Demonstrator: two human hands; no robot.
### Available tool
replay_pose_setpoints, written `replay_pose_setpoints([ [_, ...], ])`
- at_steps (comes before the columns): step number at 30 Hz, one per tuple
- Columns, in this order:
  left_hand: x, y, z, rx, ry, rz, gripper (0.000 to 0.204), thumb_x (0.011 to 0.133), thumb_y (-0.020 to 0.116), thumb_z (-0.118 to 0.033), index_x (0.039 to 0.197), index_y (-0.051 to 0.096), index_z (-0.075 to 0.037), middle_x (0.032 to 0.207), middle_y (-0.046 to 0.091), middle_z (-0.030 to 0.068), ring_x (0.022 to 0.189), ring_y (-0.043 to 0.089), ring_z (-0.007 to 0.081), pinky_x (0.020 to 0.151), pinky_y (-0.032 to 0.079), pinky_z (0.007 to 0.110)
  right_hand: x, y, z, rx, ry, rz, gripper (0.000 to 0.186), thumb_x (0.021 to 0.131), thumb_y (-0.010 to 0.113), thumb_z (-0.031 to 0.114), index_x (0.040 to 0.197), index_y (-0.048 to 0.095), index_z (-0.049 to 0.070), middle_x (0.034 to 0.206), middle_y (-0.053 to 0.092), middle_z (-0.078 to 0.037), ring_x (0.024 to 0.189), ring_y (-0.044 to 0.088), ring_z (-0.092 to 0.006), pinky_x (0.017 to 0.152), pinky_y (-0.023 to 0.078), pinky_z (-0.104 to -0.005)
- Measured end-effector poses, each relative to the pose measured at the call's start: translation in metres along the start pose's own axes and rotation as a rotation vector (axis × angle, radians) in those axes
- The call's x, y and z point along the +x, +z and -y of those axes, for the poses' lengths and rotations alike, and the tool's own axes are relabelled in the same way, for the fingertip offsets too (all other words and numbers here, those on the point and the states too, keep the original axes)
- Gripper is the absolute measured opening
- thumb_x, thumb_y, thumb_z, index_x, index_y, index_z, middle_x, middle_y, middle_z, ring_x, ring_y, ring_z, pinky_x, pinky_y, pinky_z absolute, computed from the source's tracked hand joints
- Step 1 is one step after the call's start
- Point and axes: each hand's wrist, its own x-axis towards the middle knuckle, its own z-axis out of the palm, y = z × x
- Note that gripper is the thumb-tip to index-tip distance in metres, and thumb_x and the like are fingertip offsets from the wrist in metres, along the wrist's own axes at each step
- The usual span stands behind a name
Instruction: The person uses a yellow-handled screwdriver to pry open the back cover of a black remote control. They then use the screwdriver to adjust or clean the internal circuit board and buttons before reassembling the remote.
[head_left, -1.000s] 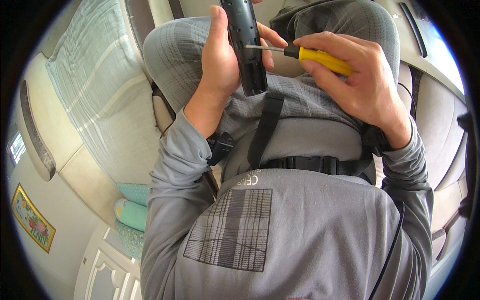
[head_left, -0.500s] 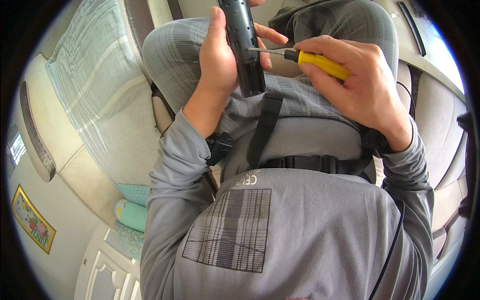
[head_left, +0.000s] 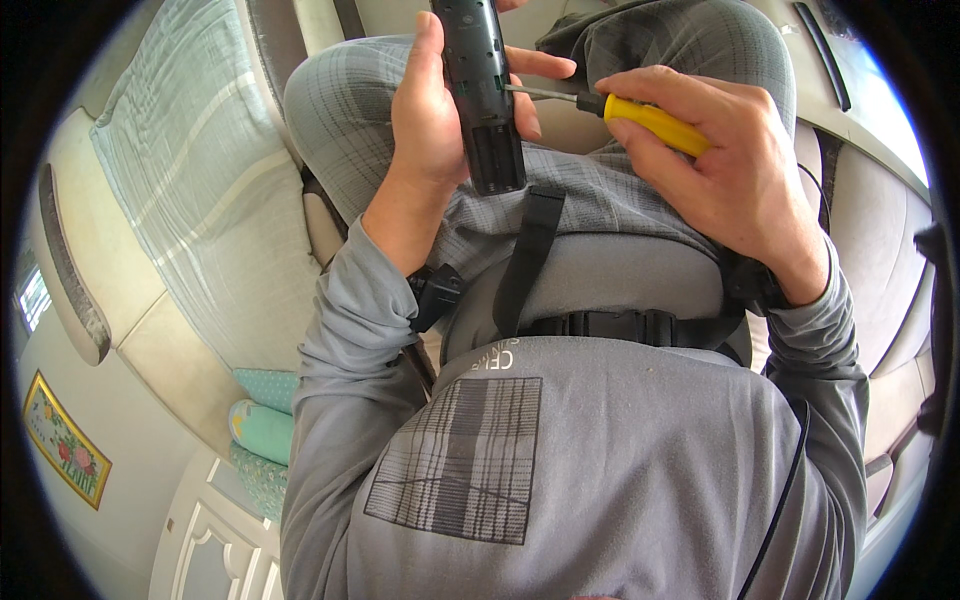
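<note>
Strap (head_left: pixel 528 262) below black tube (head_left: pixel 477 62) in half-curled left hand (head_left: pixel 428 125), yellow screwdriver (head_left: pixel 655 122) in closed right hand (head_left: pixel 728 165), cushions (head_left: pixel 264 430) leftward

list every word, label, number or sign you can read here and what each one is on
Grey shirt: white lettering above the plaid patch, partly lost at the fold; wording not copied out.
Black tube: a faint round mark near the picture's top edge, too small to read.
Framed picture: any writing is too blurred to read.
</note>
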Motion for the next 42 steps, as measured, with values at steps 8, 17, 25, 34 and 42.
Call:
replay_pose_setpoints([
  [8, 0.001, -0.005, 0.001, -0.115, -0.026, 0.055, 0.072, 0.11, 0.023, -0.061, 0.158, 0.036, -0.008, 0.105, 0.075, 0.0268, 0.056, 0.07, 0.0237, 0.052, 0.06, 0.032, 0.001, 0.002, -0.001, -0.016, -0.021, -0.014, 0.027, 0.095, 0.072, 0.011, 0.12, 0.073, 0.001, 0.09, 0.075, -0.014, 0.069, 0.071, -0.0207, 0.063, 0.056, -0.0296],
  [17, 0.002, -0.009, 0.005, -0.045, -0.021, 0.024, 0.073, 0.11, 0.024, -0.061, 0.159, 0.036, -0.009, 0.108, 0.076, 0.0254, 0.058, 0.071, 0.0237, 0.054, 0.06, 0.031, 0.004, -0.004, 0.007, -0.263, -0.139, 0.01, 0.03, 0.092, 0.075, 0.007, 0.121, 0.074, 0.001, 0.09, 0.074, -0.014, 0.072, 0.072, -0.0253, 0.066, 0.058, -0.0311],
  [25, -0.001, -0.016, 0.005, -0.105, -0.014, 0.01, 0.071, 0.11, 0.026, -0.061, 0.159, 0.038, -0.011, 0.105, 0.077, 0.0222, 0.057, 0.07, 0.0208, 0.052, 0.058, 0.03, 0.003, 0.015, -0.02, 0.259, 0.15, 0.093, 0.03, 0.095, 0.071, 0.009, 0.124, 0.072, -0.001, 0.092, 0.075, -0.017, 0.075, 0.073, -0.027, 0.071, 0.058, -0.0323],
  [34, -0.002, -0.001, 0.007, 0.238, 0.019, -0.126, 0.072, 0.11, 0.024, -0.063, 0.158, 0.041, -0.013, 0.105, 0.077, 0.0193, 0.061, 0.07, 0.0187, 0.057, 0.059, 0.029, 0.003, 0.005, -0.004, -0.215, -0.094, 0.067, 0.029, 0.093, 0.071, 0.009, 0.121, 0.073, 0.001, 0.091, 0.074, -0.016, 0.075, 0.073, -0.0297, 0.072, 0.059, -0.0354],
  [42, -0.003, -0.001, 0.006, 0.246, 0.038, -0.173, 0.073, 0.11, 0.023, -0.062, 0.157, 0.043, -0.01, 0.101, 0.077, 0.0191, 0.055, 0.064, 0.0165, 0.054, 0.055, 0.028, 0.002, 0.022, -0.029, 0.236, 0.141, 0.066, 0.028, 0.102, 0.067, 0.016, 0.125, 0.073, 0.0, 0.095, 0.076, -0.013, 0.08, 0.072, -0.0175, 0.077, 0.058, -0.0304],
])
